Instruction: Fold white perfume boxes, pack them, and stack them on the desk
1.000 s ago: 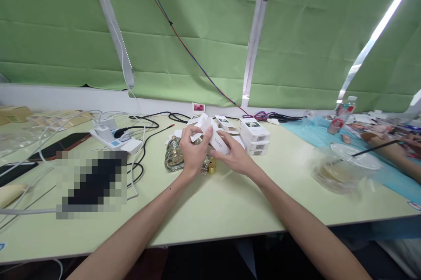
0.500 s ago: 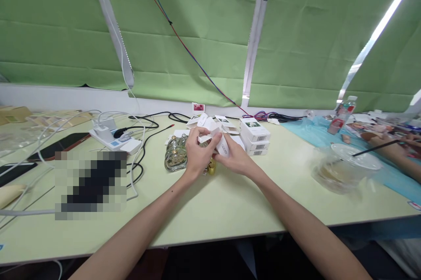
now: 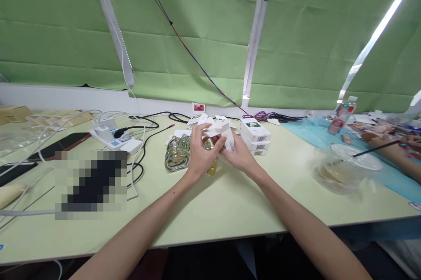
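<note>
A small white cardboard box [image 3: 229,143] is held up between my hands, tilted, with flaps raised at its upper end. My right hand [image 3: 242,153] wraps round its right side. My left hand [image 3: 201,153] is curled at the other side, its thumb against the box and its fingers by the flaps. Just left of that hand, several clear glass bottles with gold parts [image 3: 176,157] stand close together. Partly hidden below my hands lies a gold cap [image 3: 213,168]. Closed white boxes [image 3: 255,133] are stacked right of my right hand.
Loose white cartons [image 3: 196,118] lie behind my hands. Left are a power strip [image 3: 110,137], cables and a dark phone [image 3: 61,146]. To the right stand a lidded plastic bowl [image 3: 342,170] and a bottle [image 3: 342,115] by a blue sheet [image 3: 301,130]. Another person's arm [image 3: 394,157] reaches in there.
My hands have shifted slightly right with the box. The flaps now stand differently, and my left thumb and fingers are spread wider at the box's upper end.
</note>
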`<state>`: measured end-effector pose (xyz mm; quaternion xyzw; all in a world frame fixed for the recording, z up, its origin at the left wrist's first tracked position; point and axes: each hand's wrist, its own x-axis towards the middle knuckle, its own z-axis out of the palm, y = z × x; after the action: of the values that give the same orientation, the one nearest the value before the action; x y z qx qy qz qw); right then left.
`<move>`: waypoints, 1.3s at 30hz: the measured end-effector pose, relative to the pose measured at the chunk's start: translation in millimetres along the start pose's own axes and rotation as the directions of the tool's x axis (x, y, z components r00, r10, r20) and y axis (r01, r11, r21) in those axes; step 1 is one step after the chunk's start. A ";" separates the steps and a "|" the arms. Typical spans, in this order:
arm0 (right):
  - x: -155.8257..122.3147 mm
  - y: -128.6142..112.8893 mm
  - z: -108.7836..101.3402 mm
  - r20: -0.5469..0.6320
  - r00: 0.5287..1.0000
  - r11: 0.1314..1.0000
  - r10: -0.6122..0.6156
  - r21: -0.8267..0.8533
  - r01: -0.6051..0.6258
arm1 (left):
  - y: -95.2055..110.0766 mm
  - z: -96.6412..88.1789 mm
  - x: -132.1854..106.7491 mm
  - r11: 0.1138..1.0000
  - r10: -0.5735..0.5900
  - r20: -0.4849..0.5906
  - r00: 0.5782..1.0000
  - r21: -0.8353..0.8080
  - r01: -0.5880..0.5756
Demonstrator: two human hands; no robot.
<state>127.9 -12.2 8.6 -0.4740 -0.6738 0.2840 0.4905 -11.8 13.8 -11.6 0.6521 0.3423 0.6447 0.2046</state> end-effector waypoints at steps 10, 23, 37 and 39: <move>7.2 4.1 1.6 -0.149 0.967 0.941 0.209 0.299 -0.158 | 5.5 1.0 0.8 0.992 -0.108 -0.033 0.994 -0.065 0.106; 8.5 1.3 3.2 -0.139 0.961 0.838 0.241 0.529 -0.133 | 8.6 2.0 1.6 0.990 -0.131 0.083 0.988 0.065 0.125; -1.0 -4.9 -2.2 -0.263 0.964 0.994 -0.023 0.093 0.049 | 8.8 1.4 -0.3 0.962 -0.224 0.174 0.959 -0.115 0.246; -0.8 -4.6 -2.8 -0.271 0.962 0.994 -0.013 0.101 0.042 | 5.9 1.8 -0.7 0.954 -0.231 0.183 0.956 -0.151 0.259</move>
<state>128.8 -14.9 13.2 -0.4722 -0.5911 0.2453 0.6062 -8.9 9.5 -8.1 0.6348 0.3454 0.5861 0.3663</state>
